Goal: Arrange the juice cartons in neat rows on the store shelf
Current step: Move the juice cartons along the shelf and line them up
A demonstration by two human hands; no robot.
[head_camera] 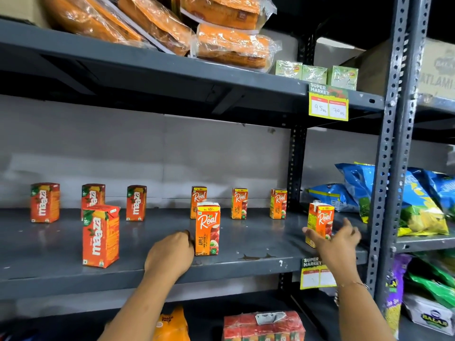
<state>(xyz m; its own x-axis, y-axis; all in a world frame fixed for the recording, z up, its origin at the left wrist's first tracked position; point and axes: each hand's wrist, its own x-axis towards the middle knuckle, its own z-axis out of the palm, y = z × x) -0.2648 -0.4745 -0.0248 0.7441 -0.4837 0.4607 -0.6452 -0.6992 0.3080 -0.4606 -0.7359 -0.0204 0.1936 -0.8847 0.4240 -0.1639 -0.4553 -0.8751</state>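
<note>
On the grey middle shelf, three Maaza cartons and three Real apple cartons stand spaced out along the back. A fourth Maaza carton stands nearer the front on the left. A Real carton stands mid-shelf. My left hand has its fingers curled, its knuckles against that carton's lower left side. Another Real carton stands near the right front edge. My right hand cups it loosely, thumb in front, fingers spread to its right.
A slotted steel upright bounds the shelf on the right, with blue snack bags beyond it. Wrapped orange packs and green boxes sit on the shelf above. Yellow price tags hang off the shelf edges. A red multipack lies below.
</note>
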